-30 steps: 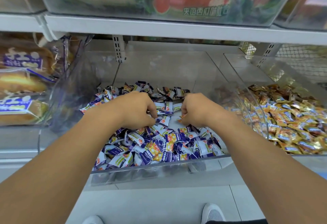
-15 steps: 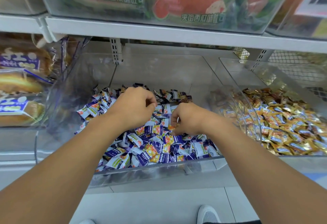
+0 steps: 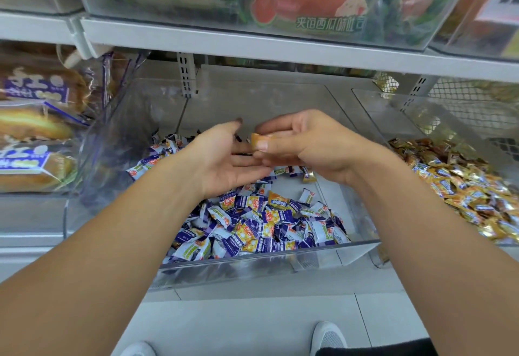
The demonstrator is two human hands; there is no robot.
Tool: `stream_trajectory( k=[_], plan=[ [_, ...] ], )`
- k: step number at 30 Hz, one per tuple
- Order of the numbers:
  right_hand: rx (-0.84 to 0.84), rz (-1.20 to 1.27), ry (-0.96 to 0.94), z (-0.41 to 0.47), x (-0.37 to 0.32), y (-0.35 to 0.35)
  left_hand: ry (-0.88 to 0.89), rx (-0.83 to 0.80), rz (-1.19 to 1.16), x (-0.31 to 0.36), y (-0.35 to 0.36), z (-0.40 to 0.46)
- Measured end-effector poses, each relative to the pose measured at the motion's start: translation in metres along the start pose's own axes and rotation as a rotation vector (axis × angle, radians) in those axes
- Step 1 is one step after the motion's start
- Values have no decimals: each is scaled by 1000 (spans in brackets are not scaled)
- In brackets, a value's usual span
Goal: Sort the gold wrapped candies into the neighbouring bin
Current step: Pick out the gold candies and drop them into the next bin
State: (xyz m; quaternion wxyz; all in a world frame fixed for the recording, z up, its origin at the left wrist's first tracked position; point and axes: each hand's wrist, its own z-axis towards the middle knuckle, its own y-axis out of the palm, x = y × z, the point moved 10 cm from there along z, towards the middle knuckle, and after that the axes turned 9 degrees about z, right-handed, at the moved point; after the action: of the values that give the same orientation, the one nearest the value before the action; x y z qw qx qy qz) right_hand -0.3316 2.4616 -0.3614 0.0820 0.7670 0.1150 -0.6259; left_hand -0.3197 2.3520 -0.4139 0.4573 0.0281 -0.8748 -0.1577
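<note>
The right hand [image 3: 311, 145] pinched one gold wrapped candy [image 3: 259, 139] between thumb and fingers [image 3: 278, 128], raised above the middle bin [image 3: 252, 260]. The left hand [image 3: 224, 159] lay palm-up with straight fingers, its tips touching the right hand's, holding nothing. Below them lay purple-and-white candies [image 3: 252, 229], piled toward the bin's 6 o'clock edge, with another gold candy [image 3: 278, 199] among them and bare floor toward 3 o'clock. At 3 o'clock, past a clear dividing wall [image 3: 362, 136], the neighbouring bin [image 3: 421, 119] held gold candies [image 3: 463, 187], its rear half open. Bread packs [image 3: 33, 131] sat at 9 o'clock.
</note>
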Motion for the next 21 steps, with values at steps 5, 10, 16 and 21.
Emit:
stream_trajectory(
  k=[5, 10, 16, 21],
  plan=[
    [213, -415, -42, 1, -2, -19, -52, 44, -347, -2, -12, 0],
    [35, -1129, 234, 9, 64, -1, 4, 113, -428, 6, -26, -2],
    [209, -295, 49, 11, 11, -18, -25, 101, 62, -4, -16, 2],
    [163, -1080, 117, 18, 21, -20, 78, 223, 119, 4, -22, 7]
  ],
)
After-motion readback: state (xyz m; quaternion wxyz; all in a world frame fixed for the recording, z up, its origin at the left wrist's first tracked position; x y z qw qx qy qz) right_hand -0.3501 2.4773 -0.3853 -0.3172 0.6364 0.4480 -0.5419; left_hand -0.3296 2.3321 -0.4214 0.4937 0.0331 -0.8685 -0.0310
